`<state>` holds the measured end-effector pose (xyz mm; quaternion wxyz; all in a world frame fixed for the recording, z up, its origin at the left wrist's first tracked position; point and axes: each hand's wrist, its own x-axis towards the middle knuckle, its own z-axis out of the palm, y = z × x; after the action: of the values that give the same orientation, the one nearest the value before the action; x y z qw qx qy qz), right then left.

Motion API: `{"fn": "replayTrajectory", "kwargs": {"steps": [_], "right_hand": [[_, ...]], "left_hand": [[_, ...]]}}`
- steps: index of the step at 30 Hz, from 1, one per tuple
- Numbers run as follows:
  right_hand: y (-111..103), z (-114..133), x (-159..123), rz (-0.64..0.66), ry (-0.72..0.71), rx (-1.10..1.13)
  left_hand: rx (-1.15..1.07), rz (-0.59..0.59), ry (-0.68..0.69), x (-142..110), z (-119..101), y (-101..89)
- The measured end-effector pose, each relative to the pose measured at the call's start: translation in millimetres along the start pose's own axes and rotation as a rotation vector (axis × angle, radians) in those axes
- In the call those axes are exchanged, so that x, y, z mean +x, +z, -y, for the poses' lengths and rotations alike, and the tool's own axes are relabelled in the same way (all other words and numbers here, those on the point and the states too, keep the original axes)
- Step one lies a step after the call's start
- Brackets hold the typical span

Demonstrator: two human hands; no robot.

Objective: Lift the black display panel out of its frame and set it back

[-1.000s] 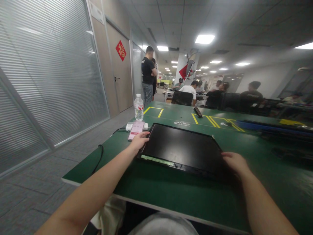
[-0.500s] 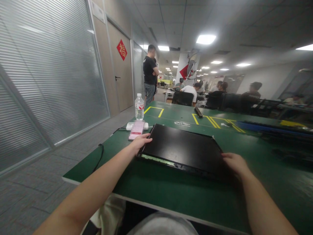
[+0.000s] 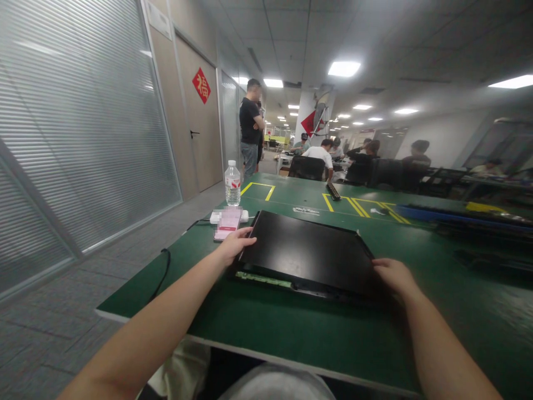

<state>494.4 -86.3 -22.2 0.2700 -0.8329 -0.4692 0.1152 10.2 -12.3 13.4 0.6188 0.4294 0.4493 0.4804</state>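
Note:
A black flat display panel (image 3: pixel 308 250) lies in front of me, gripped at its two short sides. My left hand (image 3: pixel 235 244) closes on its left edge, with the thumb on top. On the right edge is my right hand (image 3: pixel 393 275), its thumb above and its other fingers mostly hidden below. A green circuit-board strip (image 3: pixel 263 279) shows just under the panel's near edge, beside a dark frame-like rim. Whether the strip is joined to the panel I cannot tell. Left of the panel lies a phone (image 3: pixel 227 225) with a lit pink screen.
A water bottle (image 3: pixel 232 183) stands behind the phone, by a white power strip (image 3: pixel 245 215). On the green table (image 3: pixel 300 333) are yellow tape marks, a small dark bar (image 3: pixel 333 191) and a blue tray (image 3: pixel 420 214) at right. People sit and stand farther back.
The panel's near edge sits slightly higher, with a wider gap above the green strip. Both hands keep their hold on it. My view has shifted a little to the right.

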Motion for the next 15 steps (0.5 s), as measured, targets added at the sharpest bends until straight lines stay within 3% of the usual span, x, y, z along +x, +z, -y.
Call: {"fn": "replayTrajectory", "kwargs": {"steps": [15], "right_hand": [[1.4, 6.4, -5.3, -0.037, 0.0, -0.011]], "left_hand": [[-0.021, 0.023, -0.004, -3.0, -2.5, 2.0]]}}
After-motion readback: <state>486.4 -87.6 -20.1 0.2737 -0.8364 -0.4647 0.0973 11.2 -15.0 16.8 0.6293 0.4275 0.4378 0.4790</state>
